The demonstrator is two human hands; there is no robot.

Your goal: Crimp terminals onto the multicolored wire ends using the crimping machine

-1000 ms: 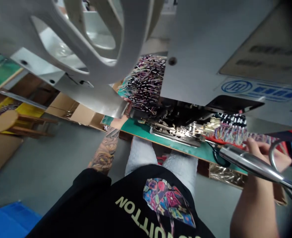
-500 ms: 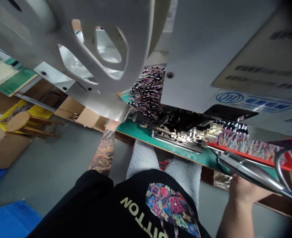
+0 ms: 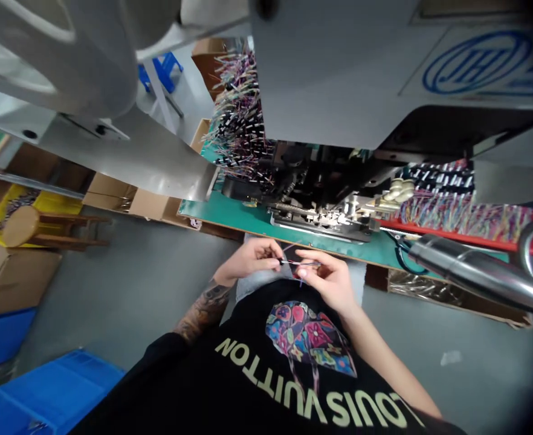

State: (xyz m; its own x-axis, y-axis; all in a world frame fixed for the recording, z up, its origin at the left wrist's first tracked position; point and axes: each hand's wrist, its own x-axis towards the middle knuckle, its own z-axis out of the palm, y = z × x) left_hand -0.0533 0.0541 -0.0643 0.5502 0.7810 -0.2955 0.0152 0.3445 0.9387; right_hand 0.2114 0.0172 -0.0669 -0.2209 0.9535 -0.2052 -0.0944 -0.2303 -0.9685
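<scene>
My left hand and my right hand meet in front of my chest, above my lap. Between their fingertips they pinch a short thin wire piece with coloured leads, each hand on one end. Just beyond them is the edge of the green bench with the grey press machine and its dark metal tooling. A heap of similar wire pieces lies on the bench at the left of the machine.
A red tray of coloured wire pieces stands at the right of the tooling. A shiny metal lever juts in from the right. Cardboard boxes, a wooden stool and blue crates are on the floor at the left.
Both hands came off the bench: the left from the wire heap, the right from the red tray. They now meet over my lap, holding a wire piece. The view tilted down.
</scene>
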